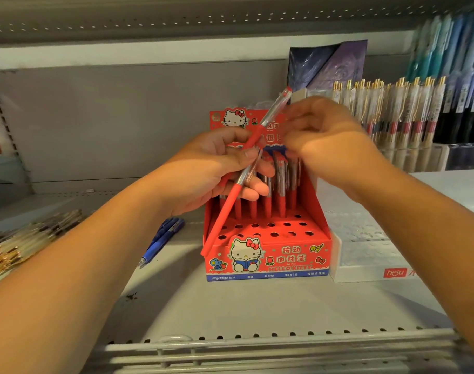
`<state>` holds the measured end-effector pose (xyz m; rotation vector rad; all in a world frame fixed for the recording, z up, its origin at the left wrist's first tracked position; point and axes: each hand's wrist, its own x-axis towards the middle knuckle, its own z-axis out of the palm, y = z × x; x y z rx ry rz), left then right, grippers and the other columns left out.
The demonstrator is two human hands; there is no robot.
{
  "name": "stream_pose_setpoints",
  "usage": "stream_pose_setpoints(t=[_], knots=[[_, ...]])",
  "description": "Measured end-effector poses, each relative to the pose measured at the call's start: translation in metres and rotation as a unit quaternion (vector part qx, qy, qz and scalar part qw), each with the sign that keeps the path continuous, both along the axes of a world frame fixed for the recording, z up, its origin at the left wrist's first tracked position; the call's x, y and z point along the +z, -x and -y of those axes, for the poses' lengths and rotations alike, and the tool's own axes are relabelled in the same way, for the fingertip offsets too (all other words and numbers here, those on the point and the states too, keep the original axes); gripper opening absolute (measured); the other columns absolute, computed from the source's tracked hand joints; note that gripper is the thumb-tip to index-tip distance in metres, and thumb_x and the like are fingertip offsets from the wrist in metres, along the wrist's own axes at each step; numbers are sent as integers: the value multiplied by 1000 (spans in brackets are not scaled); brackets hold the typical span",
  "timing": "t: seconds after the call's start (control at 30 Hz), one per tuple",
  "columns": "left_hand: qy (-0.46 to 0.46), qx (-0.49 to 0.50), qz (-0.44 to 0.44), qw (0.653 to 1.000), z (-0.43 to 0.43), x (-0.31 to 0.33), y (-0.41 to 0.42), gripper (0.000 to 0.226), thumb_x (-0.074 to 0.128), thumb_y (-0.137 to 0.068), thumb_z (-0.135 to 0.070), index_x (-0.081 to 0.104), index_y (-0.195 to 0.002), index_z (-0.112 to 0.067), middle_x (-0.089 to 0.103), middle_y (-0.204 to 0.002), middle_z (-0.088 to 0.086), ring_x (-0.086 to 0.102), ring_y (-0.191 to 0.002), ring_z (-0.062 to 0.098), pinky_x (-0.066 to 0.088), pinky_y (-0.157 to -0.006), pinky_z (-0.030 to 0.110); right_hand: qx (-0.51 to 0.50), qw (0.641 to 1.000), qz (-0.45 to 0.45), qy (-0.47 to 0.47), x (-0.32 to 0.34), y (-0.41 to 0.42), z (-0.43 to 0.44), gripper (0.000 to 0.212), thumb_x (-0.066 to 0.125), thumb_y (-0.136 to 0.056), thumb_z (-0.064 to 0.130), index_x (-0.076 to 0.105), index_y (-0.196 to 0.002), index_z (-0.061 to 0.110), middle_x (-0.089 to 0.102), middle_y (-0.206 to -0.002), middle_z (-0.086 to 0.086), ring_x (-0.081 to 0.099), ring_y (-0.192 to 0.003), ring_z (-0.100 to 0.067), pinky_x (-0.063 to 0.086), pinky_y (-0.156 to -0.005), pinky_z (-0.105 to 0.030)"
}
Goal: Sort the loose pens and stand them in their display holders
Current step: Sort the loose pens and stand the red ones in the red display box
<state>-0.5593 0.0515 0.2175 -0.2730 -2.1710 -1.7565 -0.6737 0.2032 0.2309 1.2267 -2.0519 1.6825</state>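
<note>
Red pens [225, 211] were gripped in the left hand [203, 174] directly above the red display holder [267, 255], on which "HELLO KITTY" and "Joytop" were printed. The right hand [327, 141], also above the holder, was blurred, so its grasp could not be told. Standing pens [281, 201] were kept to the holder's back rows, the front holes left open. A white box [360, 275] marked "hesu" was set just right of the holder, and blue pens [163, 238] lay to its left.

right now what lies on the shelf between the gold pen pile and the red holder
Loose blue pens lie flat there, apart from both; the head view shows it.
</note>
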Motion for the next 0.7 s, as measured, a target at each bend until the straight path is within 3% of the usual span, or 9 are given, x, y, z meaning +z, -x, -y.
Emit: stream_pose_setpoints(t=[0.07, 0.13, 0.2, 0.47, 0.7], knots=[[6, -5, 7, 1000, 0, 0, 0, 15, 52, -98, -13, 57, -112, -13, 74, -93, 15, 74, -74, 27, 58, -62, 29, 98, 987, 93, 89, 5, -4, -2, 31, 62, -89, 5, 59, -118, 15, 73, -102, -8, 72, -93, -21, 57, -90, -40], [11, -7, 15, 1000, 0, -1, -1, 18, 55, -96, -14, 57, -113, -13, 74, -92, 14, 74, -73, 27, 58, -62, 29, 192, 955, 165, 155, 6, -9, -4, 32, 60, -93, 3, 55, -123, 12, 72, -102, -14, 73, -90, -22, 59, -84, -32], [16, -12, 22, 1000, -2, -2, -1, 25, 60, -89, -18, 57, -114, -13, 74, -91, 14, 74, -74, 27, 58, -62, 29, 223, 941, 185, 172, 5, -13, -5, 31, 57, -95, 0, 53, -123, 11, 72, -102, -16, 73, -86, -23, 59, -77, -29], [11, 0, 23, 1000, -3, 1, -3, 33, 66, -82, -21, 59, -111, -8, 75, -96, 16, 75, -79, 28, 59, -64, 29, 196, 915, 212, 281, 13, -12, -9, 30, 44, -96, -9, 44, -118, 10, 72, -96, -16, 73, -80, -25, 59, -70, -32], [7, 60, 12, 998, -3, 2, -2, 6, 63, -92, -6, 63, -98, -6, 74, -90, 13, 75, -78, 28, 59, -58, 30, 175, 901, 203, 340, 18, -1, -14, 28, 45, -96, -10, 52, -114, 11, 68, -92, -13, 73, -85, -30, 60, -79, -40]])
